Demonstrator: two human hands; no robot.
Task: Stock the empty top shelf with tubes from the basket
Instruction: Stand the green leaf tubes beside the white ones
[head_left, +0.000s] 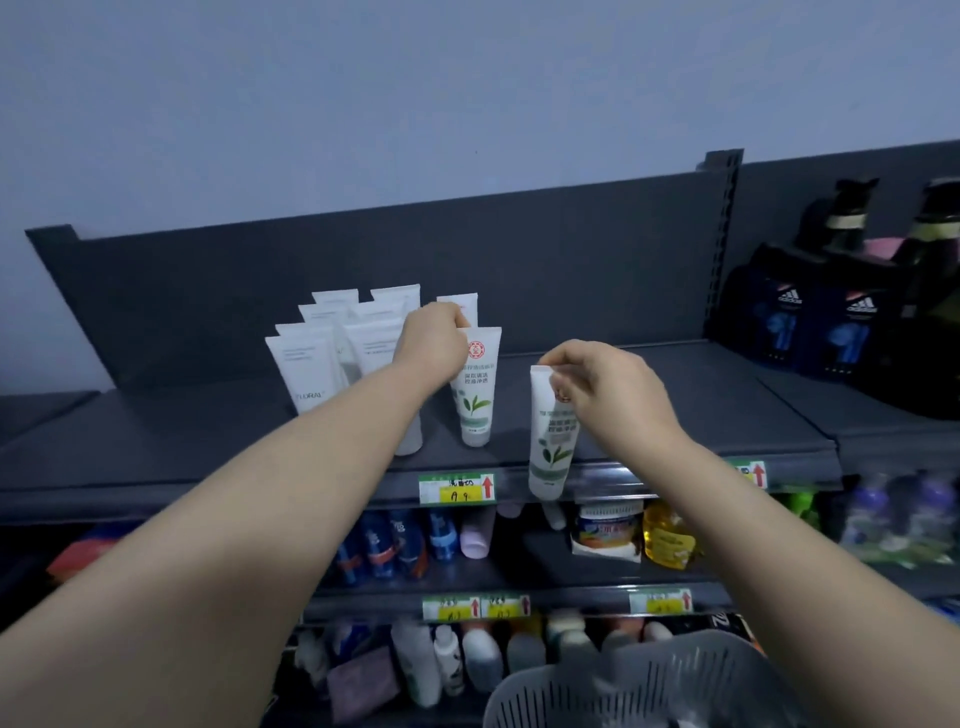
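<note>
Pinched by its crimp in the right hand (613, 395), the green-leaf tube (551, 431) hangs over the top shelf (675, 415) near edge and could topple off, while the left hand (434, 340) closes on a standing tube (477, 387).

The dark grey metal top shelf (675, 395) carries upright white plastic tubes (332, 353) and a green-leaf white tube (475, 400) beside them.

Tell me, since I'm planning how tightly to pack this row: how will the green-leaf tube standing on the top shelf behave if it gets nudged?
The green-leaf tube stands tall on its narrow cap, so a nudge would probably tip it. The left hand pinches its flat crimped end, which suggests a soft body that flexes. It stands apart from the white tubes, so nothing would brace it.
</note>
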